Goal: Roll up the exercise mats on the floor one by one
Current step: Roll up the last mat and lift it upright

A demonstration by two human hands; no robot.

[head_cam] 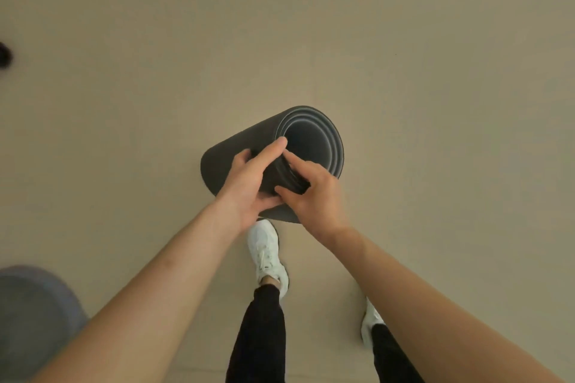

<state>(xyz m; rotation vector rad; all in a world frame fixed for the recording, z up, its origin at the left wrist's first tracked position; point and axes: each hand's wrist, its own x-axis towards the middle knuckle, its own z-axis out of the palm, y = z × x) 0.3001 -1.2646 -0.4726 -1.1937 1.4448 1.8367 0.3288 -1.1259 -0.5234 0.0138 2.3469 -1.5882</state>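
A dark grey rolled-up exercise mat (314, 146) stands nearly on end on the beige floor, its spiral top end facing me. My left hand (252, 177) wraps around the near side of the roll, thumb on its rim. My right hand (314, 193) grips the rim from the right, fingers hooked over the loose layers. Both hands hold the same mat.
My two feet in white shoes (267, 255) stand just behind the mat. A blurred blue-grey rounded object (34, 317) lies at the lower left. A small dark object (4, 56) sits at the left edge. Beige floor (435, 71) stretches all around.
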